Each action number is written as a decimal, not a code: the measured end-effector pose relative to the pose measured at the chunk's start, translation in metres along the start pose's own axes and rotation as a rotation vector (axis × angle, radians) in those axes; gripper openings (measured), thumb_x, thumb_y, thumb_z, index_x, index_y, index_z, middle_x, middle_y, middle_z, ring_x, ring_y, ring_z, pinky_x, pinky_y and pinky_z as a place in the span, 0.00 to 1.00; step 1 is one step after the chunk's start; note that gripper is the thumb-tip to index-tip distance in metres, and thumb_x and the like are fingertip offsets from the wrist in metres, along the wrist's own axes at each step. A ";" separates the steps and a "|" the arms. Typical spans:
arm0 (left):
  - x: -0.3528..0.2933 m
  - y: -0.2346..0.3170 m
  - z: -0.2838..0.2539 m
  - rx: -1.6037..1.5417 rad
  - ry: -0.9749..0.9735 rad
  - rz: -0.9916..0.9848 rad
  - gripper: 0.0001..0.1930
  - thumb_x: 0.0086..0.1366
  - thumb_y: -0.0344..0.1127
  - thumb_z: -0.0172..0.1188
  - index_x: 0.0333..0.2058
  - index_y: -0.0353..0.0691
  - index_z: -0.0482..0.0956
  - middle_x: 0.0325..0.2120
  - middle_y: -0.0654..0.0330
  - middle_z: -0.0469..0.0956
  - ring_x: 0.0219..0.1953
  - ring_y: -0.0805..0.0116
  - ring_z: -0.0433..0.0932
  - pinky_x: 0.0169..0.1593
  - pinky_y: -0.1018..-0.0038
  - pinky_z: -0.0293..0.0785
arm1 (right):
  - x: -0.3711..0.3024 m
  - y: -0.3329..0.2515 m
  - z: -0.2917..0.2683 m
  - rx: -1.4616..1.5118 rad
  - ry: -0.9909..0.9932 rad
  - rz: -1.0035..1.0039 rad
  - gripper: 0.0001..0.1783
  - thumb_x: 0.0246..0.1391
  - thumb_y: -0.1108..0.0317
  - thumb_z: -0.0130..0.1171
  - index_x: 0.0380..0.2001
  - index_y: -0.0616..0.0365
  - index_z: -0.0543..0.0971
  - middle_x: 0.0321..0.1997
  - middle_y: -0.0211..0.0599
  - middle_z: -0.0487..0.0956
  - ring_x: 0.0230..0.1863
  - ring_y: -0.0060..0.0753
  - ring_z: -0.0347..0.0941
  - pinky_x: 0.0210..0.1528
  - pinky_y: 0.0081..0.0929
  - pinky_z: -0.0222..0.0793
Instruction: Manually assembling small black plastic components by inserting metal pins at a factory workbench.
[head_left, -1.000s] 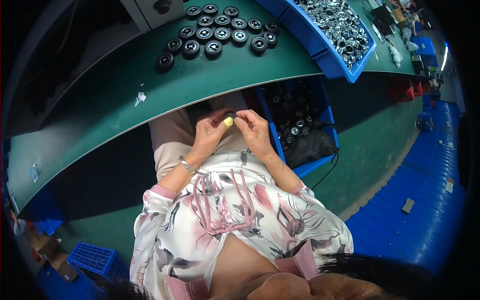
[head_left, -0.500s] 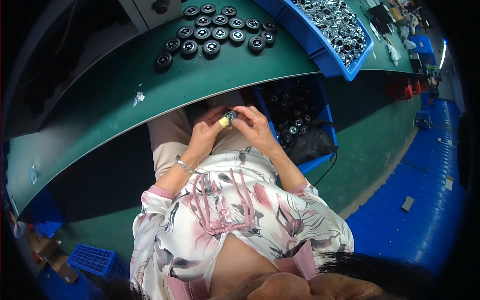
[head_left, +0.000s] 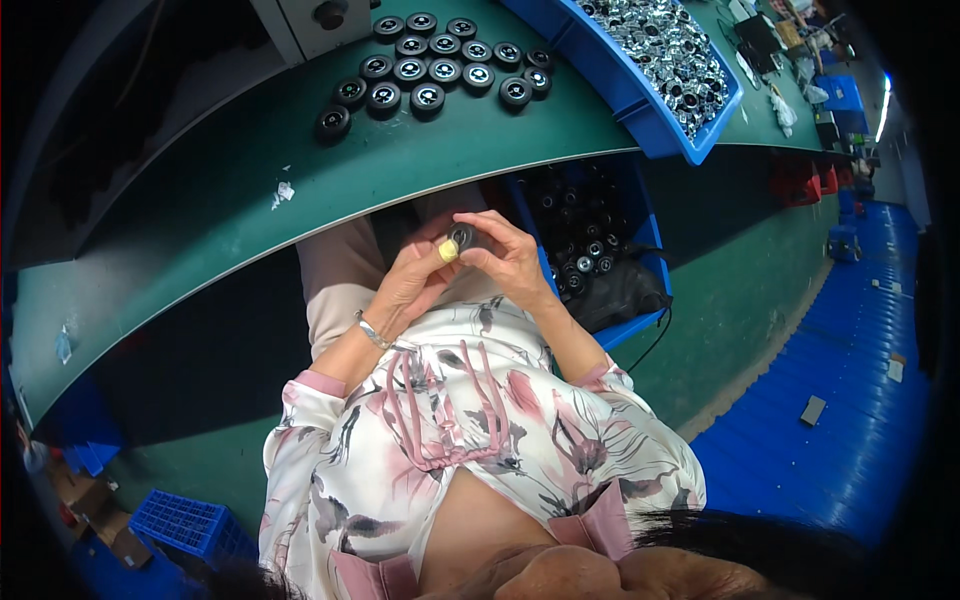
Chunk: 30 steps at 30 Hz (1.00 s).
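Observation:
Above my lap, just in front of the table edge, both hands hold one small black wheel. My left hand grips it from the left, with a yellow wrap on its thumb. From the right, the fingers and thumb of my right hand close on the same wheel. The fingers partly cover it. To the right of my hands, below the tabletop, a blue bin holds many similar black wheels, some with silvery centres.
Several black wheels lie grouped on the green table. A blue tray of shiny silver parts overhangs the table's front edge. A grey machine stands at the back left. A blue crate sits on the floor at lower left.
The wheel has turned between my fingers, so its patterned face shows less and its dark side more. Both hands stay in nearly the same place.

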<state>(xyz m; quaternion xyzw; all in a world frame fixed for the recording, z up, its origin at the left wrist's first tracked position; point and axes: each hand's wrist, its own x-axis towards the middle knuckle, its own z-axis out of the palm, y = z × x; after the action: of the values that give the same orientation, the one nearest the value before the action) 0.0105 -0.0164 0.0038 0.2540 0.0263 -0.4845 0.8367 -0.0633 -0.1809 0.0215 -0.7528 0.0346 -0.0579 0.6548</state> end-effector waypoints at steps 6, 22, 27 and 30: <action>-0.002 0.005 0.003 0.018 -0.030 0.019 0.29 0.62 0.31 0.67 0.59 0.34 0.67 0.46 0.60 0.78 0.47 0.73 0.76 0.54 0.73 0.73 | 0.001 -0.003 0.007 0.148 0.027 -0.002 0.24 0.56 0.68 0.66 0.55 0.66 0.75 0.50 0.33 0.72 0.47 0.23 0.72 0.46 0.20 0.73; 0.001 -0.002 -0.018 0.315 0.016 0.069 0.19 0.67 0.44 0.64 0.44 0.31 0.78 0.42 0.59 0.78 0.44 0.71 0.77 0.54 0.70 0.72 | 0.020 -0.031 0.000 -0.641 0.121 -0.293 0.25 0.37 0.74 0.69 0.44 0.65 0.79 0.37 0.45 0.74 0.39 0.46 0.70 0.43 0.35 0.69; -0.003 0.002 -0.009 0.185 0.083 0.010 0.16 0.66 0.41 0.64 0.46 0.35 0.77 0.43 0.61 0.78 0.45 0.72 0.76 0.54 0.70 0.71 | 0.022 -0.033 0.006 -0.651 0.131 -0.355 0.24 0.36 0.73 0.69 0.42 0.65 0.79 0.36 0.43 0.74 0.38 0.46 0.69 0.40 0.36 0.68; -0.002 0.000 -0.016 -0.017 0.063 -0.006 0.16 0.66 0.38 0.65 0.48 0.37 0.76 0.44 0.63 0.78 0.46 0.73 0.76 0.54 0.70 0.72 | 0.023 -0.031 0.008 -0.622 0.142 -0.415 0.23 0.37 0.72 0.69 0.41 0.64 0.79 0.36 0.42 0.74 0.37 0.45 0.69 0.39 0.37 0.67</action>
<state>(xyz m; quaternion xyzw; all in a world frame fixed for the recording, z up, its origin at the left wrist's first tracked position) 0.0122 -0.0075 -0.0094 0.2620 0.0573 -0.4786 0.8361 -0.0402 -0.1717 0.0521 -0.9005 -0.0575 -0.2283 0.3655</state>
